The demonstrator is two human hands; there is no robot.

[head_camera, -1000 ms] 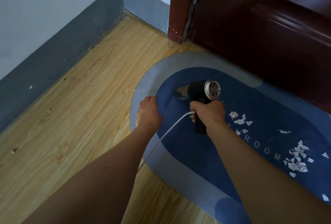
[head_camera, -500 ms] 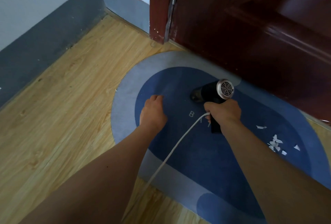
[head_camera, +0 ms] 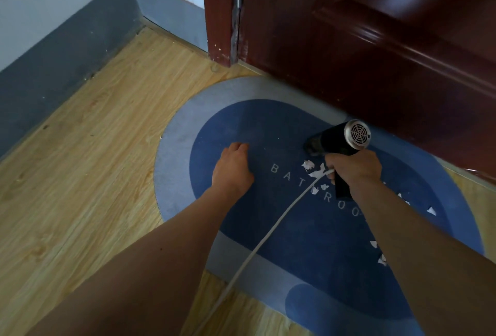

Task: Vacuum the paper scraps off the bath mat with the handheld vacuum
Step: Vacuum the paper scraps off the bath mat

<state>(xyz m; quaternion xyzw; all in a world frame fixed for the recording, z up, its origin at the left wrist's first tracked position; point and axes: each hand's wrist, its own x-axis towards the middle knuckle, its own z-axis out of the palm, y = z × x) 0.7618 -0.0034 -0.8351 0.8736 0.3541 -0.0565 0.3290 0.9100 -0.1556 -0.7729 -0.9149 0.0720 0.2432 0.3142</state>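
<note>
A blue oval bath mat [head_camera: 268,126] with a grey border and white letters lies on the wood floor. My right hand [head_camera: 354,169] grips the handle of the black handheld vacuum [head_camera: 335,139], whose nozzle points left and down at the mat; its round metal grille faces me. White paper scraps [head_camera: 312,170] lie just below the nozzle, beside my right hand. More paper scraps [head_camera: 431,211] lie right of my forearm. My left hand [head_camera: 232,169] presses on the mat, fingers bent at the tips. A white cord [head_camera: 268,236] runs from the handle towards me.
A dark red door [head_camera: 375,40] and its frame [head_camera: 218,13] stand right behind the mat. Grey-skirted walls [head_camera: 67,48] meet in a corner at the back left. Wood floor [head_camera: 80,174] spreads to the left of the mat.
The vacuum and my right hand have shifted right along the mat near the door. My left hand moved from the mat's edge onto its blue centre. Scraps now lie beside the nozzle.
</note>
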